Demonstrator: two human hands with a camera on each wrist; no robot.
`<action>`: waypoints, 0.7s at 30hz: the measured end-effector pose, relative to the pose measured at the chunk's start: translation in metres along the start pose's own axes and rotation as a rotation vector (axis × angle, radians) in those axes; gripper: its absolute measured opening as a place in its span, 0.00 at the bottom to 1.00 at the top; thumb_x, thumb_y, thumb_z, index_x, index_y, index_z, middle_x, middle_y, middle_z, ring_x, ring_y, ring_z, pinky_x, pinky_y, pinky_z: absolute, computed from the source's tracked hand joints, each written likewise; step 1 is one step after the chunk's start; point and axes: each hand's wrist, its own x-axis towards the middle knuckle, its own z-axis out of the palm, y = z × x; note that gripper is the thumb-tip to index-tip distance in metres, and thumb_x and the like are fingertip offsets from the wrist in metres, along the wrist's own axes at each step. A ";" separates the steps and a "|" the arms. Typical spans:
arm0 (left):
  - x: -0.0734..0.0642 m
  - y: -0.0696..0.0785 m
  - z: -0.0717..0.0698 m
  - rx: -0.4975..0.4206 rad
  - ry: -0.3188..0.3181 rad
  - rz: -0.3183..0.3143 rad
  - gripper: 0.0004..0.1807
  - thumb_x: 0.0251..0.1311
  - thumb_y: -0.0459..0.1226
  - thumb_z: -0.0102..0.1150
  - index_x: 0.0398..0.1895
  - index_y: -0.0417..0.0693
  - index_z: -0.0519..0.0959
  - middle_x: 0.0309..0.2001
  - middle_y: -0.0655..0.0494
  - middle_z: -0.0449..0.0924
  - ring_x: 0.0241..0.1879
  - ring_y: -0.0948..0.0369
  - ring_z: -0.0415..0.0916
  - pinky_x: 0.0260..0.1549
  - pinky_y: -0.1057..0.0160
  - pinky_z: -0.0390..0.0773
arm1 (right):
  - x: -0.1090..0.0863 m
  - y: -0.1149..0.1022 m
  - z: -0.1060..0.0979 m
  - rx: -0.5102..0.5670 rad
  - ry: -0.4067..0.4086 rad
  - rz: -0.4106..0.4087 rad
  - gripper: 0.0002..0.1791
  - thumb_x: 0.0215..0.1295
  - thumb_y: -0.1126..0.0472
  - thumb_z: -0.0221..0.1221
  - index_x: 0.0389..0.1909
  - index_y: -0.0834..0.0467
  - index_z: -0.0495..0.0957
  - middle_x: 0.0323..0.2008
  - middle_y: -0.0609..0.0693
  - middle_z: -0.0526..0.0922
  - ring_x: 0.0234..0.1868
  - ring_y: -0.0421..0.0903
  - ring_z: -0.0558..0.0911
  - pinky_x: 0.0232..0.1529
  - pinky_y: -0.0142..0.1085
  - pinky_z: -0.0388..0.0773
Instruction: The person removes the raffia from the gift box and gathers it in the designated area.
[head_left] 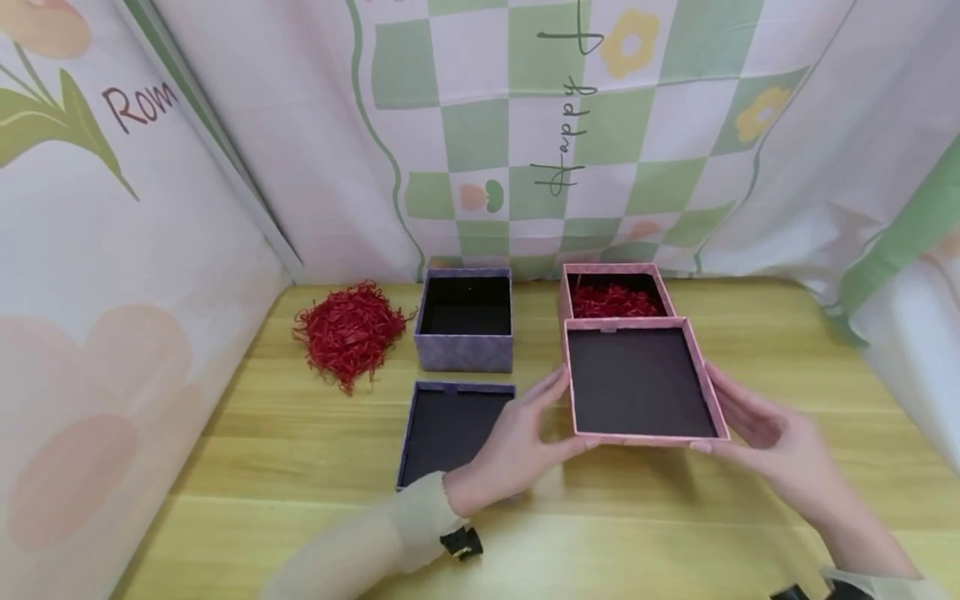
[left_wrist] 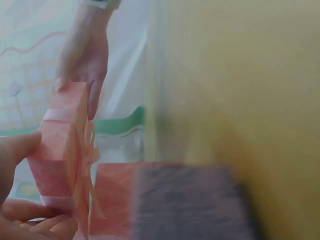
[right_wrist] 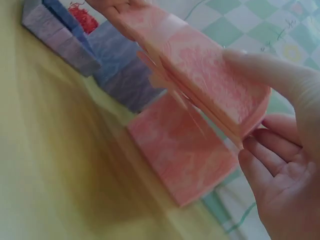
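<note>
Pink gift-box lid (head_left: 641,379), black inside showing, held above the bench (head_left: 600,517) near the pink box base (right_wrist: 182,155). Left hand (head_left: 517,433) and right hand (head_left: 780,442): fingers bent, pinching its near corners. Probably light, stiff cardboard; best gripped by the side walls, sparing the ribbon (right_wrist: 159,80) on its outer face.

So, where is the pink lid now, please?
In the head view, the pink lid is right of centre, held by the left hand and right hand, in front of the pink box.
</note>
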 end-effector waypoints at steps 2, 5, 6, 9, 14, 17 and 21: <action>-0.007 -0.002 0.001 0.014 -0.022 -0.006 0.46 0.64 0.52 0.68 0.79 0.45 0.58 0.78 0.56 0.54 0.75 0.57 0.53 0.71 0.57 0.57 | -0.007 0.004 0.001 -0.022 -0.016 -0.003 0.45 0.53 0.86 0.65 0.74 0.70 0.62 0.72 0.47 0.69 0.67 0.33 0.71 0.61 0.25 0.66; -0.016 -0.003 0.001 0.050 -0.054 -0.004 0.46 0.64 0.53 0.68 0.78 0.44 0.60 0.78 0.54 0.55 0.75 0.54 0.55 0.71 0.56 0.57 | -0.018 0.010 0.002 -0.069 -0.032 0.006 0.45 0.53 0.85 0.66 0.74 0.70 0.62 0.72 0.47 0.68 0.67 0.34 0.70 0.61 0.25 0.65; -0.018 -0.003 0.001 0.059 -0.064 -0.002 0.45 0.64 0.52 0.69 0.78 0.44 0.61 0.78 0.54 0.55 0.75 0.53 0.55 0.71 0.56 0.57 | -0.021 0.012 0.002 -0.069 -0.037 0.013 0.45 0.54 0.85 0.66 0.74 0.71 0.62 0.72 0.47 0.69 0.67 0.33 0.71 0.61 0.25 0.65; -0.021 -0.003 0.001 0.084 -0.102 -0.009 0.45 0.64 0.52 0.69 0.77 0.44 0.61 0.78 0.54 0.55 0.74 0.52 0.56 0.71 0.56 0.57 | -0.029 0.017 0.001 -0.080 -0.060 0.039 0.44 0.56 0.84 0.65 0.75 0.70 0.60 0.72 0.43 0.69 0.66 0.32 0.71 0.60 0.24 0.65; -0.019 -0.004 0.004 0.184 -0.188 -0.021 0.44 0.66 0.52 0.67 0.78 0.42 0.60 0.77 0.52 0.56 0.74 0.54 0.57 0.70 0.61 0.58 | -0.036 0.026 -0.001 -0.106 -0.096 0.089 0.44 0.60 0.82 0.64 0.77 0.67 0.58 0.73 0.42 0.66 0.66 0.30 0.70 0.60 0.22 0.66; -0.016 -0.006 0.006 0.252 -0.231 -0.023 0.44 0.66 0.52 0.66 0.77 0.40 0.61 0.77 0.51 0.57 0.73 0.55 0.59 0.69 0.63 0.59 | -0.037 0.030 -0.002 -0.133 -0.093 0.139 0.44 0.61 0.78 0.66 0.77 0.65 0.59 0.73 0.42 0.67 0.65 0.30 0.70 0.59 0.22 0.67; -0.012 -0.008 0.009 0.311 -0.277 -0.035 0.44 0.67 0.52 0.65 0.76 0.37 0.62 0.77 0.48 0.58 0.73 0.55 0.59 0.69 0.64 0.59 | -0.039 0.034 -0.002 -0.161 -0.101 0.194 0.44 0.63 0.73 0.67 0.78 0.62 0.59 0.73 0.41 0.66 0.65 0.28 0.69 0.58 0.21 0.67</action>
